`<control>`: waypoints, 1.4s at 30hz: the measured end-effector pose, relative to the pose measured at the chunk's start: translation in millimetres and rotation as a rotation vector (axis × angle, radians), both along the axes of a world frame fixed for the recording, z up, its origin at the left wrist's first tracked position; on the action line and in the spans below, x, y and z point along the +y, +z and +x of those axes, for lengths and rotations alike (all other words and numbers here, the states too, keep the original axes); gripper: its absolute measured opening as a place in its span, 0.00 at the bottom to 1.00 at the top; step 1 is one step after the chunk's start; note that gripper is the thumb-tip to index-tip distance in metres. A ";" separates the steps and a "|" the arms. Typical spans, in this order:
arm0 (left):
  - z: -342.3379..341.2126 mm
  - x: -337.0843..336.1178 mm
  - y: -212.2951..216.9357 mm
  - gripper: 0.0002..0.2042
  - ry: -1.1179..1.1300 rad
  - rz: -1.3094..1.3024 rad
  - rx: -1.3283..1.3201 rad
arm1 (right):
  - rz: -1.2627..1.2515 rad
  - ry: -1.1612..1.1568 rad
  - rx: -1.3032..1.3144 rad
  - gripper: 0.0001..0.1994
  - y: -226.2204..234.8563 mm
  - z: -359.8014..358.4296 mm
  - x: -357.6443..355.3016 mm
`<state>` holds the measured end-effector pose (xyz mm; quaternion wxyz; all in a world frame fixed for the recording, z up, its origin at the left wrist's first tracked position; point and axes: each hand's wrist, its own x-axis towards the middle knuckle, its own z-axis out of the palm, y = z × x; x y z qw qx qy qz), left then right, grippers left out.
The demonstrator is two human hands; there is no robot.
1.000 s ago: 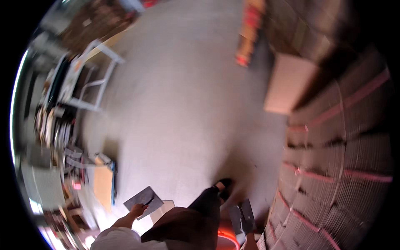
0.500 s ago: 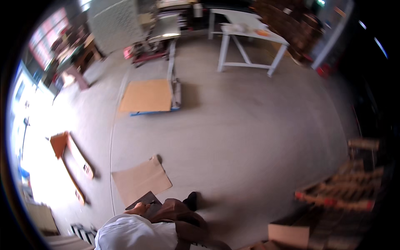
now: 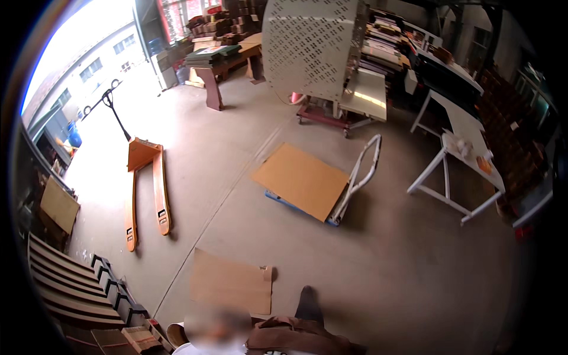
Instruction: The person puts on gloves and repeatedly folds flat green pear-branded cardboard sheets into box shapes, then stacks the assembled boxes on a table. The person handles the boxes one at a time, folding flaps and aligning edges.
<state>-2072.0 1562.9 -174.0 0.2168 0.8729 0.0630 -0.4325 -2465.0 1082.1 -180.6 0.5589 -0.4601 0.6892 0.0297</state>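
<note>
At the lower edge a smeared patch (image 3: 216, 326) with skin-coloured tones lies just above my white sleeve (image 3: 204, 349). It appears to be where my left hand is, but its fingers cannot be made out, nor whether they hold anything. My right hand does not show. Brown cloth (image 3: 296, 336) covers my lap or legs, with one dark shoe (image 3: 308, 305) beyond it. Nearest to the smeared patch, a flat cardboard sheet (image 3: 231, 284) lies on the floor, its lower edge partly hidden. A round brown-rimmed thing (image 3: 176, 335) sits beside my sleeve.
A platform trolley (image 3: 370, 163) carries a cardboard sheet (image 3: 302, 180). An orange pallet jack (image 3: 145, 155) stands at left, stacked brown boards (image 3: 71, 284) at lower left. A perforated machine (image 3: 310, 47) and a white-legged table (image 3: 441, 160) stand farther off.
My view has swung left, so the trolley, table and floor cardboard sit farther right. My left hand, seen earlier by a dark flat thing, is now smeared out; that dark thing no longer shows.
</note>
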 end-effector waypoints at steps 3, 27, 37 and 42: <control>17.4 -15.3 10.3 0.25 0.058 0.053 -0.076 | 0.017 0.062 -0.016 0.29 -4.8 51.0 -52.5; 393.0 -168.4 7.7 0.29 0.639 0.102 -0.093 | 0.064 0.423 0.160 0.24 -34.8 704.9 -357.7; 672.7 -214.6 16.3 0.31 0.593 0.157 -0.228 | 0.212 0.466 -0.090 0.26 -8.8 1089.3 -357.8; 816.8 -245.9 12.6 0.32 0.531 0.176 -0.187 | 0.073 0.533 -0.101 0.26 20.8 1226.6 -391.5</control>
